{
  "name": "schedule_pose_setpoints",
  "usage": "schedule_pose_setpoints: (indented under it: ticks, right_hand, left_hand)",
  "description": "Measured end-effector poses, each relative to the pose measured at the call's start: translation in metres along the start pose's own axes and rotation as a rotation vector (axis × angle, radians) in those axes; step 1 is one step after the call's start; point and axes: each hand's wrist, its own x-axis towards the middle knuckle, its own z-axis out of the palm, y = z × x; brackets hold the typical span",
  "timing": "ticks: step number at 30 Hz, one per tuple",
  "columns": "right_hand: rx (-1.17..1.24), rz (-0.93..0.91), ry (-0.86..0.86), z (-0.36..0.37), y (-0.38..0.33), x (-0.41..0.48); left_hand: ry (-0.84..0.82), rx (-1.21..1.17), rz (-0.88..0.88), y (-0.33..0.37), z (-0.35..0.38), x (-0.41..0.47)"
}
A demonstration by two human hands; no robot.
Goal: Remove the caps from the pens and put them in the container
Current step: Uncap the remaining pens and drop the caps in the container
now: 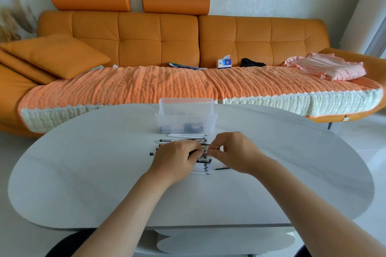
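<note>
A row of white and black pens (203, 168) lies side by side on the white oval table (87, 169), just in front of a clear ribbed plastic container (186, 119) that holds a few dark items. My left hand (177, 157) grips the barrel of one dark pen (203, 150) above the row. My right hand (234, 150) pinches that pen's right end, where its cap sits. The hands cover the middle of the row. A thin black refill (222, 168) lies alone to the right of the pens.
An orange sofa (158, 33) with a knitted cover stretches behind the table. On it lie a tissue box (224, 62), a dark item, pink clothing (325, 67) and a cushion. The table's near edge runs below my forearms.
</note>
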Motion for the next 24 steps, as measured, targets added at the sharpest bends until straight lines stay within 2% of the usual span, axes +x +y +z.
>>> schedule_pose_setpoints:
  ticks: [4, 9, 16, 24]
  right_hand:
    - [-0.122, 0.024, 0.045, -0.01, 0.011, 0.0]
    - [-0.254, 0.163, -0.098, -0.016, 0.022, -0.002]
    - [-0.208, 0.196, -0.164, -0.015, 0.03, 0.0]
    - [-0.175, 0.221, -0.1, -0.01, 0.03, 0.005]
  left_hand:
    - [-0.026, -0.003, -0.047, -0.003, 0.001, 0.001]
    - [-0.028, 0.011, -0.027, -0.003, 0.004, 0.0]
    - [-0.071, -0.066, -0.023, -0.003, 0.007, 0.0]
    - [-0.085, -0.111, -0.004, -0.004, 0.005, 0.001]
